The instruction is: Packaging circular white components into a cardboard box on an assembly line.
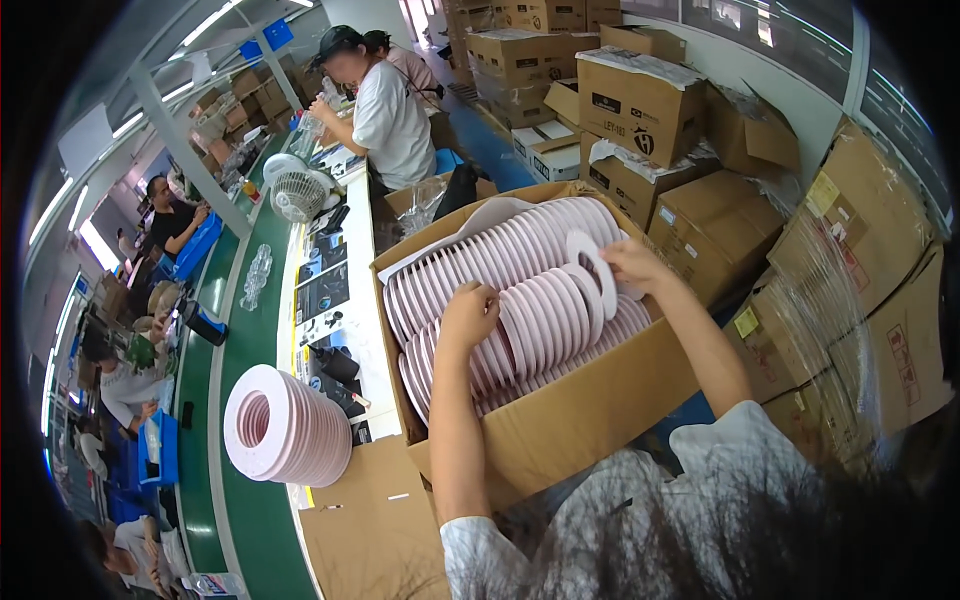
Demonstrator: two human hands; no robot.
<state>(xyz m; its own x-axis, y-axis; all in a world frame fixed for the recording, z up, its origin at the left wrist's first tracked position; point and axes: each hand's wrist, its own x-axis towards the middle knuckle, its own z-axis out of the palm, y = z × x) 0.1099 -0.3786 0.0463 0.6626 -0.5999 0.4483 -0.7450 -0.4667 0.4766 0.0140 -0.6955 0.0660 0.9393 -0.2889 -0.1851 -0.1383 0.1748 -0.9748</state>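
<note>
An open cardboard box [590,415] in front of me holds long rows of thin pale pink rings [500,255] standing on edge. In my right hand [637,265], a single ring [604,284] is pinched by its side and leans at the right end of the middle row. My left hand [470,315] is over the left part of the box, its fingers curled against the left end of that middle row. What lies under those fingertips is hidden.
A stack of pink rings [262,425] stands left of the box by the green conveyor [245,345]. Beyond are a white fan [300,190] and a co-worker [395,120]. Cardboard cartons [645,105] pile up at right. A flattened, wrapped carton stack [870,310] stands nearby.
</note>
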